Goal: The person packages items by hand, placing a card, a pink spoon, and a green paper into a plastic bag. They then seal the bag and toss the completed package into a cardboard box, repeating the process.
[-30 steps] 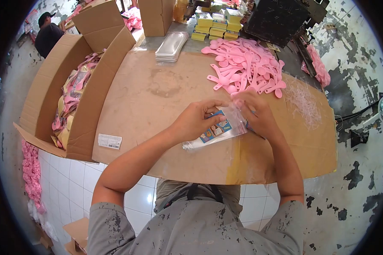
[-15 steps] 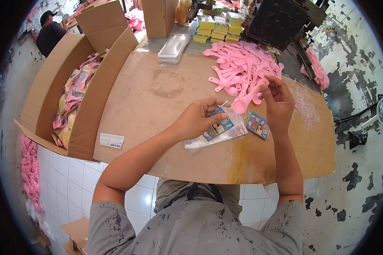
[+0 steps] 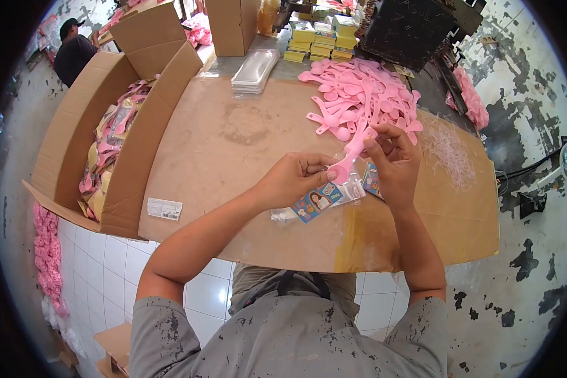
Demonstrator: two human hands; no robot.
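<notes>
A pink measuring spoon (image 3: 355, 150) is pinched by its handle in my right hand (image 3: 397, 165), its bowl pointing down to the left. My left hand (image 3: 296, 179) is closed at the edge of a clear plastic bag (image 3: 351, 193), its thumb right beside the spoon's bowl. A blue printed card (image 3: 316, 204) lies at the bag below my left fingers; whether it is fully inside I cannot tell. More blue cards (image 3: 372, 180) lie partly hidden behind my right hand. Just beyond both hands is a heap of pink measuring spoons (image 3: 365, 94).
An open cardboard box (image 3: 132, 151) of packed spoons stands at the left. Flat clear bags (image 3: 256, 70) and yellow-edged card stacks (image 3: 321, 39) sit at the back. Clear plastic strands (image 3: 450, 154) lie at right. A person (image 3: 74, 53) is in the far left background.
My right hand has brought the spoon down and left, so its bowl meets my left fingertips at the bag. The bag and card have shifted slightly under my left hand.
</notes>
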